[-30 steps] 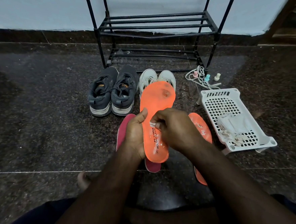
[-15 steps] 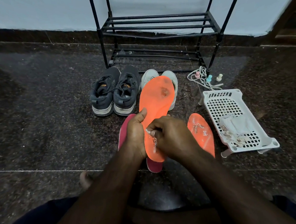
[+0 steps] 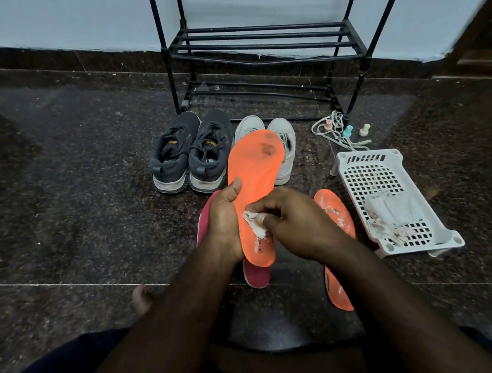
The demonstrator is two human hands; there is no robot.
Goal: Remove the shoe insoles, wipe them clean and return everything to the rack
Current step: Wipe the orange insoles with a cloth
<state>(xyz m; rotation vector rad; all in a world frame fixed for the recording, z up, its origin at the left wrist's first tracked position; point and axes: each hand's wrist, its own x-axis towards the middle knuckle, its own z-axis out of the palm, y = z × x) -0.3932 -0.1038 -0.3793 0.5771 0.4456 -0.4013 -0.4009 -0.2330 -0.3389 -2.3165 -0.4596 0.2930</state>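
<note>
**Insole wiping, floor before rack**

Head view: left hand [image 3: 225, 222] grips orange insole [image 3: 254, 180], held up above pink insole [image 3: 255, 274]. Right hand [image 3: 293, 221] pinches wipe [image 3: 253, 222] against it. Second orange insole [image 3: 335, 218] on floor beside basket [image 3: 443, 230]. Dark shoes [image 3: 190, 152], white shoes [image 3: 282, 134] before rack [image 3: 261, 45].

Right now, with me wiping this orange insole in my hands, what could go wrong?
The dark spot near the toe of the held orange insole could get missed, since the right hand rubs its wipe near the heel, beside the left hand. The second orange insole and the pink insole lie on the floor close under your arms, so a forearm might knock them. The wipe looks small and crumpled; it may just smear dirt.
</note>
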